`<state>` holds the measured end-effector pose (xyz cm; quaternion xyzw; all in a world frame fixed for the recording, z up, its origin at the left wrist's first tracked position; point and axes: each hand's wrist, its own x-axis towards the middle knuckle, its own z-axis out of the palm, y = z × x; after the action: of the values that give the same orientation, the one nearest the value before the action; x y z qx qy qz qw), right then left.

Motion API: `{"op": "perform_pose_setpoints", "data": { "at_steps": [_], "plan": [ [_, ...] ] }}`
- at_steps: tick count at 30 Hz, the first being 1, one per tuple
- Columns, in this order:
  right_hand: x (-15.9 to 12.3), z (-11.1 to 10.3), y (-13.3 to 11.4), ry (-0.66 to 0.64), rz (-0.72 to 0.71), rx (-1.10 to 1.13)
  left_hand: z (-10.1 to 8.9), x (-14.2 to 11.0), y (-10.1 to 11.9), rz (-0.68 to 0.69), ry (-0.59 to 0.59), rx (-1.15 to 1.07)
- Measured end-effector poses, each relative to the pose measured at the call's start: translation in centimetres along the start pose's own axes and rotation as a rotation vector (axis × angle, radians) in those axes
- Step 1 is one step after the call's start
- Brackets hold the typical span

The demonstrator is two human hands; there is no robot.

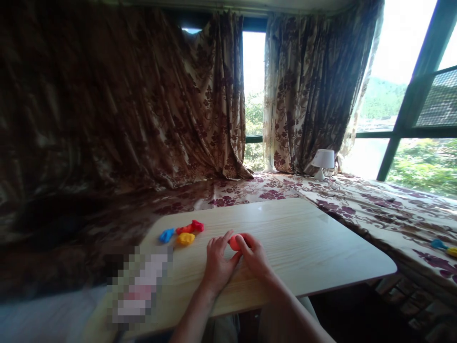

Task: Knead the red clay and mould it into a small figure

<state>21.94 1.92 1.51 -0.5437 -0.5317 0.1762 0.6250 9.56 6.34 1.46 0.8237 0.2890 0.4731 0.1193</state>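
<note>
Both of my hands rest near the front of a light wooden table (307, 247), pinching a small orange-red soft piece (234, 242) between them. It looks like a deflated balloon or a lump of clay; I cannot tell which. My left hand (217, 264) grips it from the left with thumb and fingers. My right hand (254, 256) closes on it from the right. To the left on the table lie a blue piece (166, 235), a red piece (191, 227) and a yellow piece (185, 238).
A blurred-out patch (141, 286) covers the table's front left corner. A floral-covered platform (374, 200) surrounds the table, with a small white lamp (323, 163) by the curtains (307, 95). Blue and yellow pieces (444, 247) lie at the far right.
</note>
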Motion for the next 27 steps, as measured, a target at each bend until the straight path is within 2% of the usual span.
{"op": "perform_pose_setpoints", "data": {
  "at_steps": [4, 8, 12, 21, 27],
  "plan": [
    [0.0, 0.0, 0.0, 0.024, 0.036, 0.018, -0.4, 0.2, 0.4, -0.03, -0.019, -0.042],
    [-0.1, 0.1, -0.3, -0.027, 0.034, 0.107, -0.7, 0.3, 0.6, -0.096, -0.064, -0.133],
    [-0.1, 0.0, -0.5, -0.019, 0.012, 0.071, -0.5, 0.1, 0.5, -0.138, -0.009, -0.131],
    [0.1, 0.1, 0.3, 0.023, 0.04, 0.06, 0.0, 0.2, -0.1, -0.06, 0.0, -0.059],
    [0.3, 0.3, 0.8, 0.029, 0.051, 0.108, 0.0, 0.5, 0.0, -0.121, -0.022, -0.131]
  ]
}}
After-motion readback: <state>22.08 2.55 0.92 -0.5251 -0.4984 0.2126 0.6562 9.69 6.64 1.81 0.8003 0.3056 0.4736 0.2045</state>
